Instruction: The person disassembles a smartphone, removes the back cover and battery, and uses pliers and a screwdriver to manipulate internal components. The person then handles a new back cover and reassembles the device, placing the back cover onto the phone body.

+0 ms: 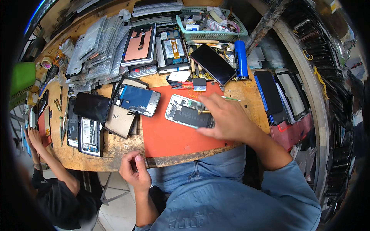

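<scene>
An opened phone [189, 112] lies on an orange mat [173, 142], its dark battery and inner parts exposed. Across the phone's right end, my right hand [227, 120] has its thumb at the near edge and its fingers at the far edge. A slim brass-coloured rod [204, 112], like a screwdriver shaft, pokes out from beneath the palm. Just off the bench's front edge, my left hand [135, 171] is held with curled fingers; whether anything is in them is hidden. Left of the phone sits a detached screen panel [138, 101] with a blue back.
Stacked wrapped panels [96, 50] and a green basket [231, 34] of supplies stand at the back. A black phone [213, 64] leans near a blue cylinder [241, 59]. More phones [90, 134] lie left. At far left, another person's hand [35, 139] works on the bench.
</scene>
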Demonstrator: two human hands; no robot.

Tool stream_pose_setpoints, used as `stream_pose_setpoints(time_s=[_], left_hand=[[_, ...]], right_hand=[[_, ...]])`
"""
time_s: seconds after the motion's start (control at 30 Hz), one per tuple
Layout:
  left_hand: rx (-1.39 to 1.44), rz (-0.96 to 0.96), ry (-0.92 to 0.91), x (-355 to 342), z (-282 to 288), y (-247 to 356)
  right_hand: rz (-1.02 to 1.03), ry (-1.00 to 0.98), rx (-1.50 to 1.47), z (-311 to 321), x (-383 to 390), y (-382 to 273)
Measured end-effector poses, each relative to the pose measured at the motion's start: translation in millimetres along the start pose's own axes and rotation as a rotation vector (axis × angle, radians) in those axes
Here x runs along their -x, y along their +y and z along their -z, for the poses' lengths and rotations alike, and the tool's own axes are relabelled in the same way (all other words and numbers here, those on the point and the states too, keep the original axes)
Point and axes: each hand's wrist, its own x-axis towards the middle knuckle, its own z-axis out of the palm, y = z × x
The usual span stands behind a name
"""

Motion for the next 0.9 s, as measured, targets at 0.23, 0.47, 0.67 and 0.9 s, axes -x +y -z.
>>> stream_pose_setpoints(time_s=[0.23,0.47,0.67,0.9], left_hand=[[0.012,0.09,0.05,-1,-11,16],[-0.336,-0.01,-0.319,-18,-31,57],[-0.423,-0.257,-0.569,-68,-59,66],[-0.55,-0.409,-0.992,-109,-75,71]], right_hand=[[-0.069,0.279,-0.286,-7,22,-14],[-0.043,0.39,-0.18,-42,23,29],[0.023,0.438,-0.198,-43,22,29],[0.001,0.387,-0.206,-42,25,31]])
